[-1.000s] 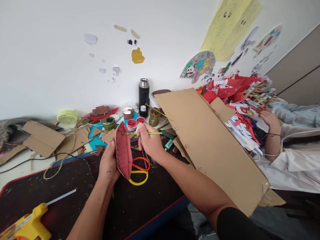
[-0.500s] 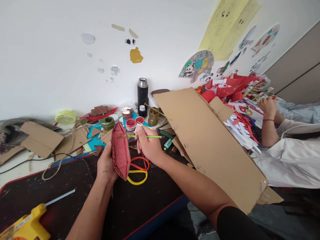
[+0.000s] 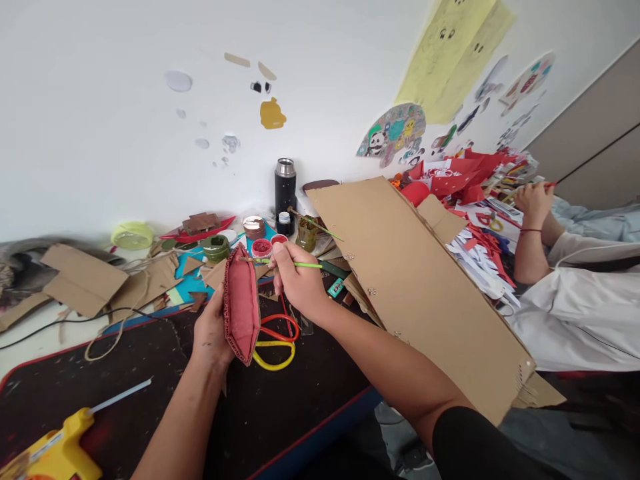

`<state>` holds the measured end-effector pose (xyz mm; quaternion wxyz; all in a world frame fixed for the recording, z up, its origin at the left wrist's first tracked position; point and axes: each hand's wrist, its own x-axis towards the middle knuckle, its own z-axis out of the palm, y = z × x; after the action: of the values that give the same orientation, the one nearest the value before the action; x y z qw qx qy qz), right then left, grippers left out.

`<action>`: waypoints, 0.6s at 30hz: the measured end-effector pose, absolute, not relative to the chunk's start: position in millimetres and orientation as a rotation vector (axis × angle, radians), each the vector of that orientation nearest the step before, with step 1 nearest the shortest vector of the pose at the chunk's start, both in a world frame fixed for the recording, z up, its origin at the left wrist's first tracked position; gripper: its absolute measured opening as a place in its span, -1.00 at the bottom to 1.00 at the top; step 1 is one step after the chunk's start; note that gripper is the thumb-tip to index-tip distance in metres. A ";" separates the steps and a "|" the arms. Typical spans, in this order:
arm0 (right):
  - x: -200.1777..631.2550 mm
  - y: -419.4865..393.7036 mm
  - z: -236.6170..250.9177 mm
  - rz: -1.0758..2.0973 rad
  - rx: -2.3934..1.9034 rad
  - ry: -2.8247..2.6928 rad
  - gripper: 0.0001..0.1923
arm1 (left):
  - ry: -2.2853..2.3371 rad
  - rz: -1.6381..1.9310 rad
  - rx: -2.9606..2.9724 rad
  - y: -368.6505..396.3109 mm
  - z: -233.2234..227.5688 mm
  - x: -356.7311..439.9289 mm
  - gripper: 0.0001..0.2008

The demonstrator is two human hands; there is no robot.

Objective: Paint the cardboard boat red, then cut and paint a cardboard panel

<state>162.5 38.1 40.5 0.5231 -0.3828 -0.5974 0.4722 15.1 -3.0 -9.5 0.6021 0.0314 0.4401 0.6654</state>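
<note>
My left hand (image 3: 214,331) is closed around the side of a small boat-shaped cardboard piece (image 3: 242,303), tilted so its red-painted inside faces me. Between the fingers of my right hand (image 3: 299,277) is a thin green-handled paintbrush (image 3: 309,265). Its bristle end lies over the upper part of the cardboard boat's inside; whether it touches cannot be made out. Just behind are two small pots of red paint (image 3: 261,248), a jar of green paint (image 3: 216,248) and a murky glass jar (image 3: 307,235) with another brush across it. Scissors with red and yellow handles (image 3: 275,355) lie under the boat.
A large cardboard sheet (image 3: 420,287) slants across the right. At lower left lies a yellow glue gun (image 3: 63,443). A black thermos (image 3: 285,190) stands by the wall. Cardboard scraps (image 3: 85,279) and a cord are at left; another person's hand (image 3: 534,203) is at far right.
The brush tip has shifted up toward the top end of the boat, and my right hand has risen slightly. At right, the other person's hand has moved a little.
</note>
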 end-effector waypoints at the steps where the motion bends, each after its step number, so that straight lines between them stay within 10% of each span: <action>1: 161.7 38.7 40.0 1.125 -0.914 -1.435 -0.46 | 1.010 1.511 0.062 -3.5 -9.0 15.1 -0.67; 18: 161.4 47.4 38.5 0.988 -0.952 -1.559 -0.46 | 0.946 1.366 -0.004 -7.3 3.3 12.9 -0.58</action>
<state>161.4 47.4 38.5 0.5076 -0.3950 -0.6468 0.4100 12.9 -7.3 3.3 0.6742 -0.0017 0.4205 0.6072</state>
